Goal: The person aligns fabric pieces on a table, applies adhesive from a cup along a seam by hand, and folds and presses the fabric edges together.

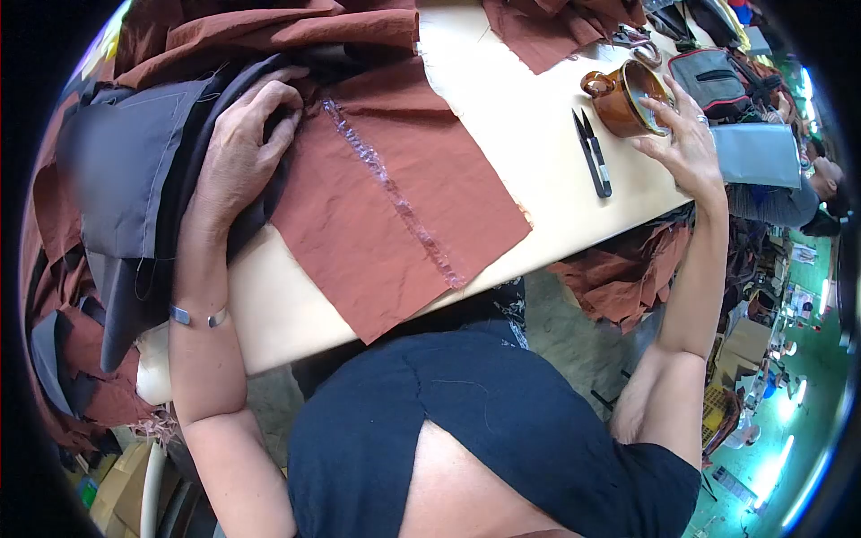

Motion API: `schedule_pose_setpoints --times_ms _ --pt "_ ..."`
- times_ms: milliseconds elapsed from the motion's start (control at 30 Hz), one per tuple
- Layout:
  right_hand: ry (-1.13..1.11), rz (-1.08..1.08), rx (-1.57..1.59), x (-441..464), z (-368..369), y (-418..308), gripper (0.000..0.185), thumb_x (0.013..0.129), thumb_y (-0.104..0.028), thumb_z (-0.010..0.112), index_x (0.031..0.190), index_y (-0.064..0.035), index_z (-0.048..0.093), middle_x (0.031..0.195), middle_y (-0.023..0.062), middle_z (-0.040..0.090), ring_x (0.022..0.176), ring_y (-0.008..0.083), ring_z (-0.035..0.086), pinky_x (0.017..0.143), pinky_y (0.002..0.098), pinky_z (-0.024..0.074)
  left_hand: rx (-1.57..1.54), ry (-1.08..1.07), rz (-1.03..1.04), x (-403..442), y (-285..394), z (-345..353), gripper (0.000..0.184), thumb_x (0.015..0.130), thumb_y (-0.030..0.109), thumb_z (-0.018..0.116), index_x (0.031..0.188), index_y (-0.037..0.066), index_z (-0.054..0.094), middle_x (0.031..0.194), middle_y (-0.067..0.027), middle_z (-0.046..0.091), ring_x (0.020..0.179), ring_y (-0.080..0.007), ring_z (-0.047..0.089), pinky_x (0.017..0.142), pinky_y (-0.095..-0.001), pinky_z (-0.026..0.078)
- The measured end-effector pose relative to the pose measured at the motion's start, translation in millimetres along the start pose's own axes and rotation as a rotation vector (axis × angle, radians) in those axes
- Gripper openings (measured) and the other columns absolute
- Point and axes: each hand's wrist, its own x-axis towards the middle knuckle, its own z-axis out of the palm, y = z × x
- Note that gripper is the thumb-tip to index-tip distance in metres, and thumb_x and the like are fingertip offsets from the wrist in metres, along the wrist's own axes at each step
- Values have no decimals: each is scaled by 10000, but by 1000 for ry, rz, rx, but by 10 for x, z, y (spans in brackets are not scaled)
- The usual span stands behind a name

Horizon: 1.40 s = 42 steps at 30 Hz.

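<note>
Head view: nearest is a matte black shirt point(484, 421), soft weave, puckered center seam. Open-ended metal cuff point(180, 315) on left wrist, smooth and reflective.

Next out, pale cream tabletop point(309, 309), smooth, running at a diagonal. Rust cloth panel point(453, 184) lies across it, roughly four-sided, thin, lightly creased, lower corner past the table edge. Glossy strip point(392, 190) runs diagonally down the panel, crinkled, translucent-looking, narrow, ending close to its lower edge; exact material unclear.

Left hand point(238, 157) is on dark gray cloth point(148, 152), just left of the strip's upper end. Fingers curled, thumb bent; can't tell if it's pinching the cloth. Cloth is layered and folded, has a square-cornered flap with pale stitch lines, loose threads; part of it is blurred.

Right of the panel, thread snips point(591, 154): black, slim, two pointed blades apart, lying flat and untouched. Just beyond, brown mug point(619, 100), glazed, shiny, round, looped handle toward the left. Right hand point(686, 139) is at the mug's right side, fingers spread by the rim, ring point(702, 118) on one finger; can't tell if it's grasping or only touching.

Farther out: bunched rust fabric point(556, 31), metal scissors point(639, 43) partly hidden, dark zippered bag point(708, 81), flat pale-blue sheet point(758, 154). Another person point(823, 175) at far right, above glossy green floor point(812, 377).
</note>
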Motion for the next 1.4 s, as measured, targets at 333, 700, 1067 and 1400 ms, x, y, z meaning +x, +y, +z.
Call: schedule_pose_setpoints --times_ms 333,700,1067,1400 --pt "125 -43 -60 -153 -207 -132 404 648 -279 744 994 -100 637 1407 96 399 1260 312 410 1003 420 351 29 27 13 10 5 -20 105 803 45 559 898 1 554 1108 -166 609 991 -321 589 867 -348 450" --pt "320 -586 791 513 33 -2035 132 781 -44 610 902 -59 660 1017 94 623 933 259 602 820 338 471 36 121 134 60 -106 -22 103 809 60 592 888 -5 591 1000 -138 632 925 -308 606 808 -347 475" --pt "246 -475 1131 860 454 -2520 203 795 81 522 937 -7 639 965 66 630 930 161 607 846 261 470 3 -31 77 131 31 -199 166 733 17 640 863 -8 540 890 -177 570 854 -358 558 749 -376 462" --pt "231 -502 865 865 487 -2561 324 789 25 510 1056 -88 654 1088 72 586 1002 208 585 897 299 451 50 71 193 166 -61 -114 213 693 -101 526 881 0 525 865 -173 528 847 -369 537 731 -387 452"
